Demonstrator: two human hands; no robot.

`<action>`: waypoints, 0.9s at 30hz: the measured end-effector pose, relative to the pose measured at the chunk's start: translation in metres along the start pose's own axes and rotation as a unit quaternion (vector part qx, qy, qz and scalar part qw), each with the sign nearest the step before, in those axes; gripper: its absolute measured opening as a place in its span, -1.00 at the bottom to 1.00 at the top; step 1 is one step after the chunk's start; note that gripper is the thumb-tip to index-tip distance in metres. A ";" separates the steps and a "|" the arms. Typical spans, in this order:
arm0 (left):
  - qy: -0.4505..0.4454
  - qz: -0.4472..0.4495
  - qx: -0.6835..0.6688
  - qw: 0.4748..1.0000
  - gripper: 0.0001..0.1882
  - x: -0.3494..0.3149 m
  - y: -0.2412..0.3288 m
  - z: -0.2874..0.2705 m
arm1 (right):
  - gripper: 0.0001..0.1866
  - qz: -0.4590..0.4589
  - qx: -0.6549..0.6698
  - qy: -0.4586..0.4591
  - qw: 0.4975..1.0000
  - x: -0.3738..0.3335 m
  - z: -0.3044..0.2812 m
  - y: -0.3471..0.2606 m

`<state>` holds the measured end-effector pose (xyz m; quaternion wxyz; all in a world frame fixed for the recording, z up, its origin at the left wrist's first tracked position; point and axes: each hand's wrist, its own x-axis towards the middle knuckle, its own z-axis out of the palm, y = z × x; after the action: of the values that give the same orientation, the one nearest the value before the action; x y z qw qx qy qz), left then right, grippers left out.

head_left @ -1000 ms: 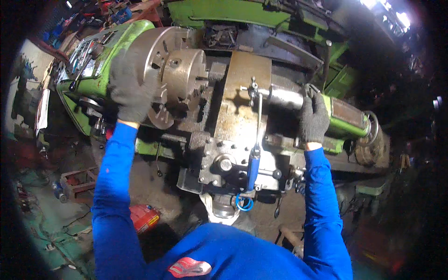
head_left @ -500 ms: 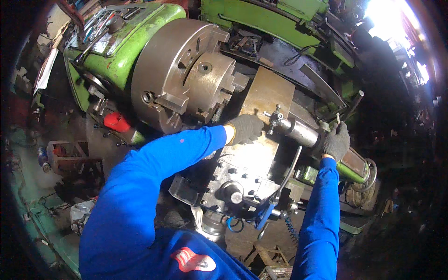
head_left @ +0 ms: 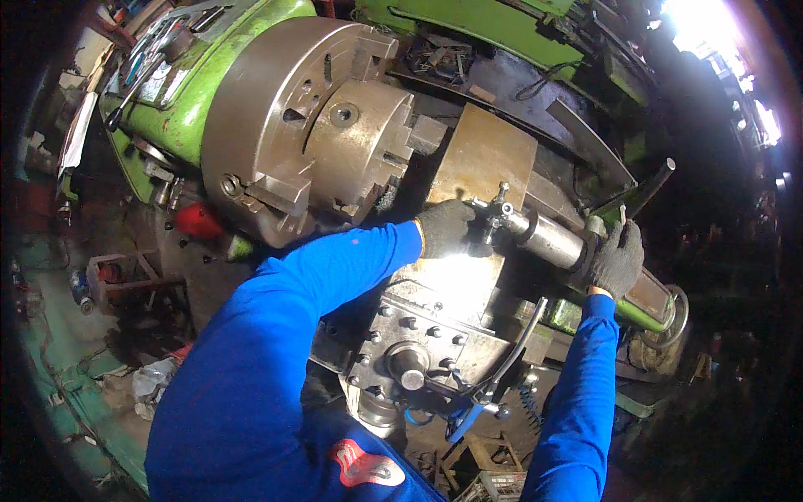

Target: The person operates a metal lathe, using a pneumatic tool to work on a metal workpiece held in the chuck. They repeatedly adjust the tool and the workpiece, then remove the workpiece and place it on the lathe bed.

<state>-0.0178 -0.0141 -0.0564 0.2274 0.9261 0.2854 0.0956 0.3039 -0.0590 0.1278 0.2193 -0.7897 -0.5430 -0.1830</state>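
My left hand (head_left: pixel 446 227), in a dark grey work glove, has its fingers curled at a cross-shaped steel fitting (head_left: pixel 500 216) with short arms. The fingertips are partly in shadow. This fitting sits at the front end of the lathe's tailstock quill (head_left: pixel 552 242), a bright steel cylinder. My right hand (head_left: pixel 617 258), gloved alike, is closed round a small upright tailstock lever (head_left: pixel 621 214), whose top shows above the fingers. Left of my left hand is the large lathe chuck (head_left: pixel 268 125), with a smaller jawed chuck (head_left: pixel 358 138) mounted in front of it.
The tool post (head_left: pixel 411 368), ringed with bolts, lies nearer me below my left hand. A steel slide (head_left: pixel 485 155) runs beyond that hand. A handwheel (head_left: pixel 679 314) is at the tailstock's right end. Tools lie on the green headstock (head_left: pixel 188 100). A wooden crate (head_left: pixel 493 485) stands below.
My left hand has moved right, from beside the cross-shaped fitting to contact with it. My right hand stays at the tailstock lever. The whole view has shifted slightly.
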 end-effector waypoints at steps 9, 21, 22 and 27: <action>0.031 -0.066 -0.556 0.828 -0.73 0.002 0.033 -0.034 | -0.62 0.010 0.009 0.010 1.000 -0.001 -0.004 0.000; -0.023 -0.144 -0.955 0.259 -0.57 0.019 0.014 0.006 | -0.61 0.019 0.026 0.003 0.999 -0.001 -0.006 -0.007; -0.029 -0.124 -0.961 0.246 -0.54 0.019 0.013 0.008 | -0.60 0.018 0.032 0.001 0.999 0.000 -0.005 -0.006; -0.015 -0.002 -0.838 0.546 -0.52 0.014 0.006 0.011 | -0.60 0.017 0.035 -0.003 0.999 0.000 -0.002 -0.001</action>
<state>0.0003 -0.0146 -0.0621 0.9045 0.3157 0.0737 0.2771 0.3027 -0.0596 0.1303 0.2482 -0.7914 -0.5359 -0.1574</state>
